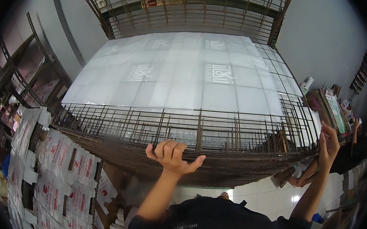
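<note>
Overhead, left hand (pixel 172 155) grips rack (pixel 202 134) (white sheets (pixel 176 76) atop).

We see white printed sheets (pixel 54 167) hung in rows at left, metal shelving (pixel 29 70) behind them, a cluttered table (pixel 331 107) at right, pale floor tiles (pixel 259 194) below, a grey wall (pixel 327 30)

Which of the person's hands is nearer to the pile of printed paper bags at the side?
The left hand. It grips the front edge of the wire rack, closer to the paper bags on the left. The right hand holds the rack's far right corner, away from them.
</note>
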`<state>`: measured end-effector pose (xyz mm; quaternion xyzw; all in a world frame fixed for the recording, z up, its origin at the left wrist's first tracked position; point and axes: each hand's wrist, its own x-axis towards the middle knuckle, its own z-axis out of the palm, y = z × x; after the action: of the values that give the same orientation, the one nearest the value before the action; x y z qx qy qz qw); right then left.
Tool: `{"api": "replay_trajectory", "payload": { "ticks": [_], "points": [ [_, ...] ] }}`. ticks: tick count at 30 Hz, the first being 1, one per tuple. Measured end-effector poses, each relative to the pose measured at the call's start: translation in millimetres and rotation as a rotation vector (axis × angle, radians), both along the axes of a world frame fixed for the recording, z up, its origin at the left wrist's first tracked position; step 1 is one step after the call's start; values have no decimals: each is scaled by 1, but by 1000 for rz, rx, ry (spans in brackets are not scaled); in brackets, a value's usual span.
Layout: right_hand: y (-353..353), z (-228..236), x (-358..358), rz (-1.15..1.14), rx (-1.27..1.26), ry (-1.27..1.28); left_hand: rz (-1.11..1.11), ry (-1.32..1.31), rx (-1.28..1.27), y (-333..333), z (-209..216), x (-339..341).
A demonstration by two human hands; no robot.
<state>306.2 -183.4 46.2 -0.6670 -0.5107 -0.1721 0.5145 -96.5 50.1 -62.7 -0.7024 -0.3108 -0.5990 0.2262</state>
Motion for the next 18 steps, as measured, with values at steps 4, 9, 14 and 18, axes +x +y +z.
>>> {"api": "replay_trajectory", "payload": {
  "ticks": [4, 9, 14, 18],
  "points": [
    [-5, 5, 0, 40, -164, -28, 29, 12, 26, -1, 3, 1],
    [36, 58, -22, 264, -317, -97, 40, 8, 5, -1, 1, 2],
    [108, 59, -2, 465, -580, -216, 69, 28, -24, -2, 2, 0],
    [134, 46, 3, 486, -735, -360, 88, 38, -25, -3, 0, -2]
  ]
}}
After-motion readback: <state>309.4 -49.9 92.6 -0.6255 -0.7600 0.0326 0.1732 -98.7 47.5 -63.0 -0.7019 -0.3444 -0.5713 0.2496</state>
